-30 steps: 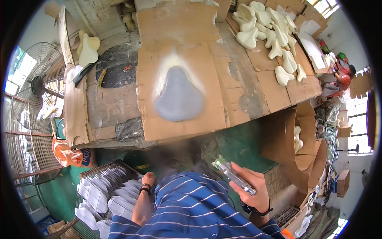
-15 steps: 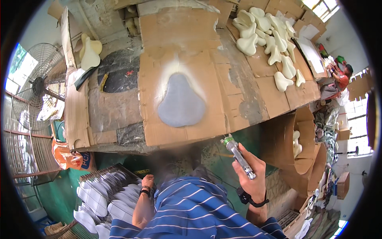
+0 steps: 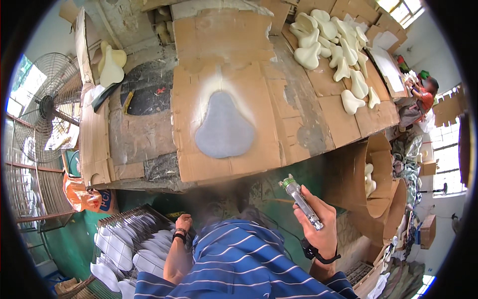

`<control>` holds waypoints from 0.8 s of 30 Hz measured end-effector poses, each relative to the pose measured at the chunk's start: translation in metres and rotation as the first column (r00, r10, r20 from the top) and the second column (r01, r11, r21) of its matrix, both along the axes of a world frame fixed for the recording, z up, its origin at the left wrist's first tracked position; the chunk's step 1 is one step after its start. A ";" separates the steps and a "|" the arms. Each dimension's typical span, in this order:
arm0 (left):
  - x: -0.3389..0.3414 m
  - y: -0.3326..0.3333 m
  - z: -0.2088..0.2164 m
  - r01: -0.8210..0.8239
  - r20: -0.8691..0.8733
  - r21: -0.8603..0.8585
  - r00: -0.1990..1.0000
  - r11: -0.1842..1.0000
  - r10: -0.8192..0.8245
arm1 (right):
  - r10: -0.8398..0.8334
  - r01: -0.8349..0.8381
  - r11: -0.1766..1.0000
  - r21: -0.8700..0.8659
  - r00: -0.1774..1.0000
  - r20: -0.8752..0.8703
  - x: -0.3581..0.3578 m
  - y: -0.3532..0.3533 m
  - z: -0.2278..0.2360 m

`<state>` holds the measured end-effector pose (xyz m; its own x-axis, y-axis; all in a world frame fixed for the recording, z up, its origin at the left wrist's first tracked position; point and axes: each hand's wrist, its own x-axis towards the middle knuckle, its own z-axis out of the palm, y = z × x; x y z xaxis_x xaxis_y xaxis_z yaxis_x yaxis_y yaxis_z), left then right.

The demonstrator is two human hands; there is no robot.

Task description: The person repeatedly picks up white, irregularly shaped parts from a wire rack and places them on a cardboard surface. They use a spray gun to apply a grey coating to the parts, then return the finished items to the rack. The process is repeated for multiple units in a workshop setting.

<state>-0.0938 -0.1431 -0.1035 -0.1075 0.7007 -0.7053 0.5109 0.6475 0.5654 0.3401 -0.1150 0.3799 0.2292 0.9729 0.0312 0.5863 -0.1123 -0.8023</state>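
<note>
My right hand (image 3: pixel 318 219) is wrapped round a metallic spray gun (image 3: pixel 303 204) with a green ring near its nozzle. I hold it off the bench's front edge, with the nozzle toward the bench. A grey saddle-shaped pad (image 3: pixel 225 127) lies on the cardboard sheet (image 3: pixel 259 159) in front of me, narrow end away. Pale overspray rings its upper part. Low at my left side hangs my left hand (image 3: pixel 184 222), fingers curled in a loose fist with nothing visible in them. It is beside a wire rack (image 3: pixel 149 212) of white saddle-shaped pieces (image 3: pixel 114 249).
Cream foam saddles (image 3: pixel 351 102) are heaped at the bench's far right; a few more (image 3: pixel 112 65) sit at left. A large fan (image 3: pixel 47 104) stands left. Open cardboard boxes (image 3: pixel 381 174) stand at right. Another person (image 3: pixel 423 94) sits at far right.
My right hand and the spray gun have shifted slightly right and down, away from the bench edge. The grey pad lies unmoved on the cardboard.
</note>
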 end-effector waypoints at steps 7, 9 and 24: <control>0.009 0.000 0.008 0.059 -0.091 0.005 0.994 0.998 -0.058 | -0.020 0.020 1.000 -0.009 0.999 0.026 0.003 -0.009 -0.002; 0.005 -0.005 0.002 0.100 -0.124 0.002 0.987 0.995 -0.099 | -0.005 0.007 0.998 -0.057 0.999 0.039 0.007 -0.015 0.002; 0.000 -0.008 -0.002 0.165 -0.171 0.025 0.973 0.986 -0.158 | 0.057 -0.056 0.998 -0.036 0.998 0.009 0.005 -0.022 0.014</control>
<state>-0.0936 -0.1508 -0.1059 -0.1051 0.7449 -0.6588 0.6966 0.5279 0.4858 0.3455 -0.1365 0.3937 0.1737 0.9848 -0.0012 0.6007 -0.1069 -0.7923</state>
